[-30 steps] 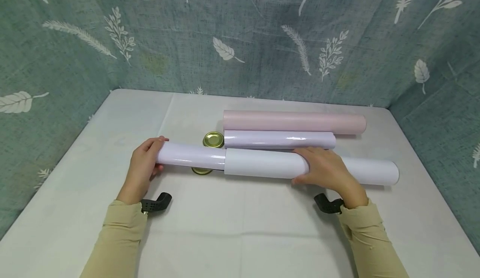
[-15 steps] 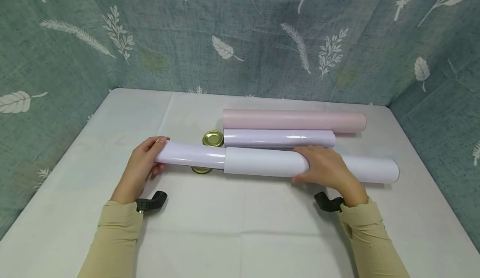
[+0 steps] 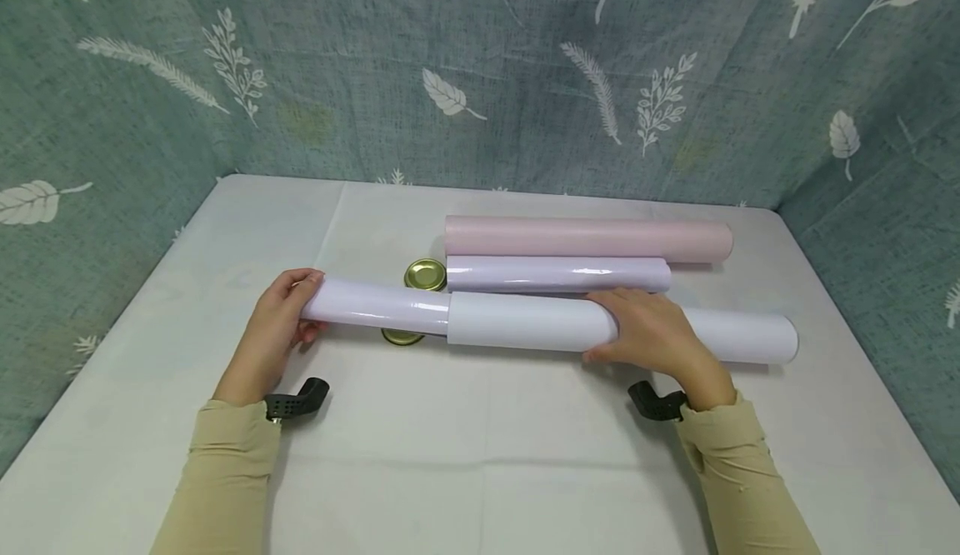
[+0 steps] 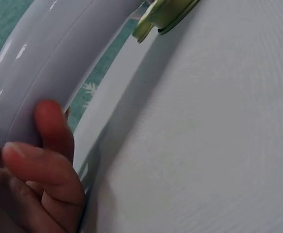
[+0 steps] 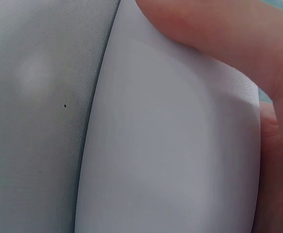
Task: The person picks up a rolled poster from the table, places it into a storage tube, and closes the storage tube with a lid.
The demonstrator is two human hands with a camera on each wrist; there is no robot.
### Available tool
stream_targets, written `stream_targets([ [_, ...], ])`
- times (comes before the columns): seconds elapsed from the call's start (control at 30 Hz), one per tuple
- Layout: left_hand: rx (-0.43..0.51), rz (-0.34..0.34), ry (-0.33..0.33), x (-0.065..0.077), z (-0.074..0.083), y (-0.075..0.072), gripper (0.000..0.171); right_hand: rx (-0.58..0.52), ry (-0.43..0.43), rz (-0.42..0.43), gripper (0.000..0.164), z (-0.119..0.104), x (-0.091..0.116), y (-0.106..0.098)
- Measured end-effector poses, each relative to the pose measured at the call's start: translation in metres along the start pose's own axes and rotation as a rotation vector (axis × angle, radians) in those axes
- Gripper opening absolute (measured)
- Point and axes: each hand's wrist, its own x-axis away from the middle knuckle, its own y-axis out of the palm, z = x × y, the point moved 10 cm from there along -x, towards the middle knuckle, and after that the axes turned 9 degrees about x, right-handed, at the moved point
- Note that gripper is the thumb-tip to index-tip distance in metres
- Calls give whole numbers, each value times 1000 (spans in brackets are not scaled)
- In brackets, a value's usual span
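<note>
A glossy pale lilac roll (image 3: pixel 378 303) reaches out of the left end of a thicker matte white roll (image 3: pixel 525 320); its right part is hidden inside. My left hand (image 3: pixel 273 322) grips the lilac roll's free end, thumb on the near side and fingers curled around it, as the left wrist view also shows. That end is raised a little off the table. My right hand (image 3: pixel 648 330) holds the white roll from above at its middle, thumb on the near side and fingers over the far side. The white roll lies on the table.
Behind them lie another glossy lilac roll (image 3: pixel 558 274) and a longer pink roll (image 3: pixel 588 239), side by side. A gold lid (image 3: pixel 425 274) sits left of these. A second gold lid (image 3: pixel 402 337) is partly covered by the held lilac roll. A leaf-patterned curtain (image 3: pixel 495 80) borders the white table (image 3: pixel 480 455).
My left hand has moved slightly left with the lilac roll, so a bit more of it shows outside the white roll. My right hand keeps its hold in the same place.
</note>
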Motion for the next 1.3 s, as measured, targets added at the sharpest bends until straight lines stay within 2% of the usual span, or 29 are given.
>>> stream_targets([
  [0.3, 24, -8, -24, 0, -1, -4, 55, 4, -3, -9, 84, -1, -1, 0],
  [0.47, 31, -27, -15, -1, 1, -2, 55, 8, -1, -5, 85, 0, -2, -1],
  [0.67, -9, -86, 3, 1, 3, 7, 51, -2, 5, 4, 83, 1, 0, -1],
  [0.83, -50, -111, -36, 2, -2, 12, 55, 5, 2, 4, 83, -1, 1, 0],
  [1.17, -71, -165, -54, 2, -6, 15, 59, 4, 1, 9, 84, 0, 2, 1],
  [1.3, -45, -180, -53, 3, -6, 17, 57, 9, 0, 5, 84, 0, 1, 0],
])
